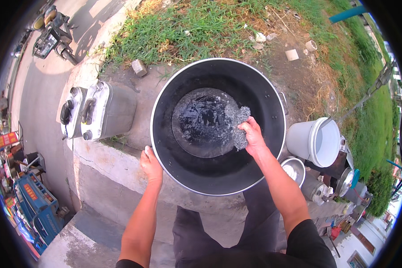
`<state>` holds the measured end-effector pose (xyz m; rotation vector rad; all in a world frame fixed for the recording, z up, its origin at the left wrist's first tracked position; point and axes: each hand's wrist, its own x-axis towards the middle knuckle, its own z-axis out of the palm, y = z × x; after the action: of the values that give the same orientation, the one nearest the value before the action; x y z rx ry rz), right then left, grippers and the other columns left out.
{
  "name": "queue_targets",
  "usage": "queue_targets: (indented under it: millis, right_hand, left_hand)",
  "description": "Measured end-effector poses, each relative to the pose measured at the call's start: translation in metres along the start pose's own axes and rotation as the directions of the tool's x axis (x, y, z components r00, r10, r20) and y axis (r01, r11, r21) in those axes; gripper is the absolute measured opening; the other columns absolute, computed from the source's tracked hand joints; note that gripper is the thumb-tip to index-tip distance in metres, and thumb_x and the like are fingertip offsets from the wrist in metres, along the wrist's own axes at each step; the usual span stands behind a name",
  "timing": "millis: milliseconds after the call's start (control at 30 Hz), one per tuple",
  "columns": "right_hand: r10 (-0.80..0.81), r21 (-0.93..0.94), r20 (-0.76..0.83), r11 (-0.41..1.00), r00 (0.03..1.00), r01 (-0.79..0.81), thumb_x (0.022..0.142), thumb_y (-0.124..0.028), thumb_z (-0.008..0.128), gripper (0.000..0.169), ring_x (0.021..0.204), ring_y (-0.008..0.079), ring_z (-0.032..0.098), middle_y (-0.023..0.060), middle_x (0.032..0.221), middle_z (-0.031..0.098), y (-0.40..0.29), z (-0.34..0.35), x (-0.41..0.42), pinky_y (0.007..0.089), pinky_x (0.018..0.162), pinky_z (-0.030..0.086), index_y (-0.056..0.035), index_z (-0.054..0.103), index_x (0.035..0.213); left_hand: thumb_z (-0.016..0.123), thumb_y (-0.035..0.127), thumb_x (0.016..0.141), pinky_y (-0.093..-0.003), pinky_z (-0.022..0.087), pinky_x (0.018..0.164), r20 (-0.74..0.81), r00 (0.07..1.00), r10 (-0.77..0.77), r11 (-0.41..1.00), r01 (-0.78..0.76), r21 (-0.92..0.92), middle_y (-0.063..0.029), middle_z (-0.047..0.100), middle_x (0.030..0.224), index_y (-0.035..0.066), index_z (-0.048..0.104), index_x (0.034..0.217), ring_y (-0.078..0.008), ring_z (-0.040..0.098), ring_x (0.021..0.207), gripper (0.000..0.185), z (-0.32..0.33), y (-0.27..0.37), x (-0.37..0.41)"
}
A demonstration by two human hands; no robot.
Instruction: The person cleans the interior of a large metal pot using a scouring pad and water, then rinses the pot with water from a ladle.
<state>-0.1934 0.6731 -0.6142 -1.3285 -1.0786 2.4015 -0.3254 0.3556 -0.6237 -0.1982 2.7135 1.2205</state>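
A large dark metal pot (201, 75) with a light rim stands before me, its mouth facing up. Dark, wet marks and whitish suds cover the pot's round bottom. My right hand (253, 135) reaches inside and grips a steel-wool scouring pad (241, 144) near the right part of the bottom. At the pot's lower left, my left hand (151, 165) holds its outer side; the pot hides some of those fingers, and whether they close on a handle cannot be seen. A wire handle (284, 103) sticks out on the pot's right side.
Two metal jerrycans (119, 110) stand left on the concrete ledge (104, 167). Right of the pot are a white plastic bucket (298, 139) and a metal bowl (296, 167). A concrete lump (139, 68) lies beyond, near grass. A three-wheeler (55, 40) stands on the road.
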Motion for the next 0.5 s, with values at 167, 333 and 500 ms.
queue_targets:
  millis: [167,333,500]
  right_hand:
    - [0.226,0.333,0.133,0.907,0.965,-0.258,0.079,-0.009,0.064,0.033,0.083,0.0168,0.062,0.0057,0.092,0.063,-0.009,0.036,-0.074,0.0338,0.077,0.051,-0.0041,0.056,0.110]
    - [0.118,0.177,0.030,0.977,0.992,-0.122,0.076,-0.008,0.067,0.022,0.075,0.0152,0.060,0.0036,0.082,0.061,-0.016,0.045,-0.111,0.0317,0.069,0.051,-0.0066,0.055,0.094]
    - [-0.131,0.017,-0.171,0.991,0.976,0.136,0.073,-0.004,0.066,0.024,0.072,0.0143,0.059,0.0038,0.080,0.059,-0.031,0.000,-0.127,0.0306,0.064,0.050,-0.0071,0.050,0.091]
  left_hand:
    - [0.041,0.034,0.099,-0.0249,0.039,0.053,0.258,0.943,-0.213,0.920,0.282,-0.273,0.0013,0.054,0.065,0.006,0.056,0.082,-0.0077,0.048,0.058,0.036,-0.006,-0.022,0.018]
    - [0.044,0.040,0.096,-0.0267,0.040,0.061,0.418,0.859,-0.296,0.884,0.412,-0.222,-0.0015,0.055,0.069,0.004,0.059,0.091,-0.0107,0.049,0.064,0.040,-0.037,0.004,0.011]
    - [0.038,0.057,0.091,-0.0382,0.039,0.076,0.571,0.713,-0.408,0.842,0.536,-0.068,-0.0059,0.058,0.109,0.015,0.046,0.125,-0.0155,0.052,0.091,0.054,-0.060,-0.002,-0.049]
